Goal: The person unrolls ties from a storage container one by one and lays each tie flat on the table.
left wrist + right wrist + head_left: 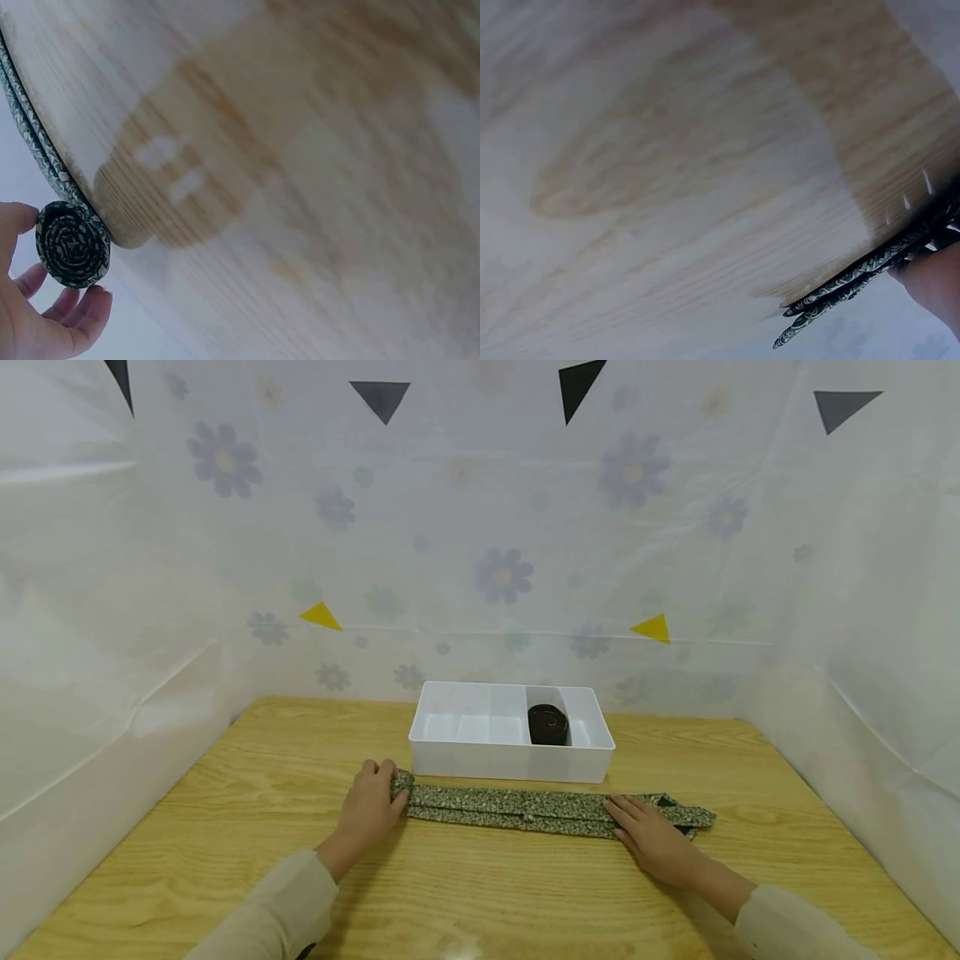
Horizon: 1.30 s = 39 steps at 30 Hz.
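A patterned green necktie (pixel 480 803) lies stretched left to right across the table, its left end wound into a coil. My left hand (pixel 369 808) grips that coil between thumb and fingers; the left wrist view shows the spiral of the roll (pixel 73 244) end-on. Over the tie's right part my right hand (pixel 654 842) lies with fingers extended, pressing it onto the table. Past these fingers the pointed tie end (pixel 697 816) sticks out to the right. In the right wrist view, the flat tie layers (pixel 855 279) run beside the right hand (pixel 937 289).
Just behind the tie stands a white divided box (pixel 487 760), with a dark rolled item (pixel 548 725) in one right-hand compartment. The wooden table (pixel 465 893) is bounded at the back and sides by pale sheeting (pixel 450 568) with flower prints.
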{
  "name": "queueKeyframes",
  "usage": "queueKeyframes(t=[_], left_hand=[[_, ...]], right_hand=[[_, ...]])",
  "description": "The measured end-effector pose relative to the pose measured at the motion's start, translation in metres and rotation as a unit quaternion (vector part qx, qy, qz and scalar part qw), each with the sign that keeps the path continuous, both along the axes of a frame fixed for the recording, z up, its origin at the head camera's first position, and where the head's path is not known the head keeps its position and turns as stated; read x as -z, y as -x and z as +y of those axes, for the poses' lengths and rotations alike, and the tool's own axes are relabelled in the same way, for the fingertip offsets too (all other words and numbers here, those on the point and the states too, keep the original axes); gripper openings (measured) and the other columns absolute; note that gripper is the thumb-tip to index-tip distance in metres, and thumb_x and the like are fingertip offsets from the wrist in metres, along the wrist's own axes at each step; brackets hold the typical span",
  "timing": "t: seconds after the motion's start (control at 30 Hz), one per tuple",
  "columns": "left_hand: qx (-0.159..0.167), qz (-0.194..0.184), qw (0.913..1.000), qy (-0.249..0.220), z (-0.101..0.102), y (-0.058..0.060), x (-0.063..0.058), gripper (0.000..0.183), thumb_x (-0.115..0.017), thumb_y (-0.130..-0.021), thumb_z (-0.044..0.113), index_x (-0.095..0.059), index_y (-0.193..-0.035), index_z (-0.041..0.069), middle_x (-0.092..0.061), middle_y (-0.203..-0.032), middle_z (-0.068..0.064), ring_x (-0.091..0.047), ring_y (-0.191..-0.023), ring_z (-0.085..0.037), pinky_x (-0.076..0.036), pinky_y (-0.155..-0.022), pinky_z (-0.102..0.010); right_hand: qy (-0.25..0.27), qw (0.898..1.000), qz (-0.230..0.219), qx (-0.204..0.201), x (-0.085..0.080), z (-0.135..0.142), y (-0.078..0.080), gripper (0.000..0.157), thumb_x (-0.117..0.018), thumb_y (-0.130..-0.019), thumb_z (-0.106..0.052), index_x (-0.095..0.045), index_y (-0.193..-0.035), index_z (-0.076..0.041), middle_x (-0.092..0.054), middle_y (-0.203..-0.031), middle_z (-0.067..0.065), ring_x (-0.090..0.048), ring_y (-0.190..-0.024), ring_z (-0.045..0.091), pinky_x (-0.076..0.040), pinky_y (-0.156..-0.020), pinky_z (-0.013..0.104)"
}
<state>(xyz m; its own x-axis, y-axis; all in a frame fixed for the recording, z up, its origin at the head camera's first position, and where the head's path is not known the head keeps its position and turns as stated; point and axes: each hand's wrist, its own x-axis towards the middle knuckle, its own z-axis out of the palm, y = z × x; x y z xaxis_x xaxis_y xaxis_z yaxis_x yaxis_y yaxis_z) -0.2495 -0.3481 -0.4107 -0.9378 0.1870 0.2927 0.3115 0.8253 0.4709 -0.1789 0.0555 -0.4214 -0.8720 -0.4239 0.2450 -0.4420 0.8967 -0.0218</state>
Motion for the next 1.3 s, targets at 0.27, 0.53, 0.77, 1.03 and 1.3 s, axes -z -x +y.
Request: queueKeyframes(t=[0.27, 0.53, 0.77, 1.03, 1.3], left_hand=[[-0.017, 0.0, 0.9998, 0.006, -0.003, 0.001, 0.001, 0.032, -0.068, -0.084, 0.018, -0.051, -0.102, -0.002, -0.052, -0.095, -0.02, -0.053, -0.069, -0.024, -0.047, -0.056, -0.034], [-0.03, -0.039, 0.9969, -0.062, -0.009, 0.003, 0.003, 0.028, -0.061, -0.088, 0.014, -0.05, -0.104, -0.005, -0.053, -0.096, -0.021, -0.048, -0.064, -0.018, -0.042, -0.054, -0.029], [-0.029, -0.052, 0.9941, -0.091, -0.013, 0.004, 0.001, 0.027, -0.062, -0.087, 0.013, -0.05, -0.103, -0.006, -0.056, -0.098, -0.023, -0.048, -0.061, -0.017, -0.041, -0.053, -0.028], [-0.034, -0.061, 0.9902, -0.121, -0.018, 0.005, 0.001, 0.028, -0.06, -0.086, 0.012, -0.049, -0.103, -0.008, -0.053, -0.077, -0.015, -0.037, -0.048, -0.012, -0.034, -0.046, -0.026], [-0.046, -0.073, 0.9895, -0.116, -0.021, 0.008, 0.002, 0.033, -0.056, -0.087, 0.013, -0.048, -0.11, -0.01, -0.054, -0.084, -0.019, -0.039, -0.052, -0.014, -0.034, -0.047, -0.026]], right_hand=[[-0.001, 1.0, -0.016, 0.006, -0.002, -0.001, -0.001, 0.039, -0.054, -0.093, -0.012, -0.051, -0.128, 0.004, -0.05, -0.133, 0.023, -0.046, -0.121, 0.045, -0.039, -0.096, 0.057], [-0.016, 1.0, -0.018, 0.0, -0.002, 0.0, -0.001, 0.04, -0.053, -0.094, -0.014, -0.05, -0.129, 0.004, -0.049, -0.134, 0.024, -0.046, -0.121, 0.044, -0.039, -0.097, 0.055], [-0.02, 1.0, -0.023, 0.002, -0.003, 0.0, -0.001, 0.04, -0.052, -0.094, -0.014, -0.049, -0.13, 0.004, -0.048, -0.134, 0.024, -0.045, -0.122, 0.045, -0.038, -0.098, 0.055], [-0.024, 0.999, -0.026, 0.001, -0.005, -0.001, 0.0, 0.04, -0.053, -0.093, -0.013, -0.05, -0.129, 0.004, -0.049, -0.133, 0.024, -0.046, -0.121, 0.045, -0.039, -0.097, 0.056], [-0.025, 0.999, -0.022, 0.0, -0.007, -0.001, 0.0, 0.04, -0.054, -0.093, -0.012, -0.051, -0.129, 0.004, -0.05, -0.132, 0.024, -0.046, -0.121, 0.045, -0.04, -0.096, 0.056]])
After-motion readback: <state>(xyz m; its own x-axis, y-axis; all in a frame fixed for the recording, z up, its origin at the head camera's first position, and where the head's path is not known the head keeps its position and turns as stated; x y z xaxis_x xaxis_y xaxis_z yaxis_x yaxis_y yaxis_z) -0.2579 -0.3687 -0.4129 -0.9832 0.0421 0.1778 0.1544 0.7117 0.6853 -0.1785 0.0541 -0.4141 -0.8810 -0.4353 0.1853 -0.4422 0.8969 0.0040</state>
